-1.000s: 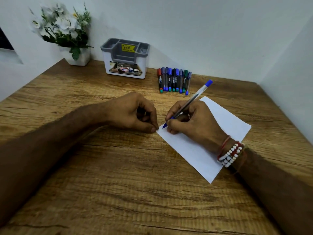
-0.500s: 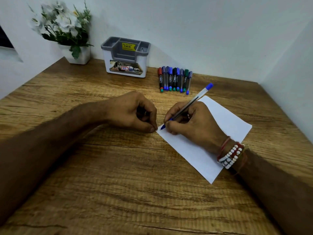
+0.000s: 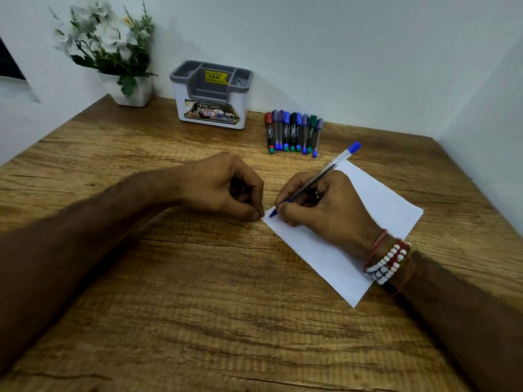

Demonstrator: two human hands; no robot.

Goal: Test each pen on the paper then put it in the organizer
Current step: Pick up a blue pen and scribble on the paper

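My right hand (image 3: pixel 325 210) grips a clear pen with a blue end (image 3: pixel 336 165), its tip resting on the left corner of a white sheet of paper (image 3: pixel 382 205) on the wooden desk. My left hand (image 3: pixel 223 188) is curled into a loose fist, its thumb pressed on the desk at the paper's left corner. A row of several capped pens (image 3: pixel 294 132) lies at the back, right of the white and grey organizer (image 3: pixel 212 94), which looks empty.
A white pot with white flowers (image 3: pixel 113 52) stands at the back left corner. White walls close the desk (image 3: pixel 198 306) at the back and on the right. Beaded bracelets circle my right wrist (image 3: pixel 387 261).
The pen tip has shifted slightly along the paper's left corner, and the pen's far end moved a little. My left hand has stayed in place.
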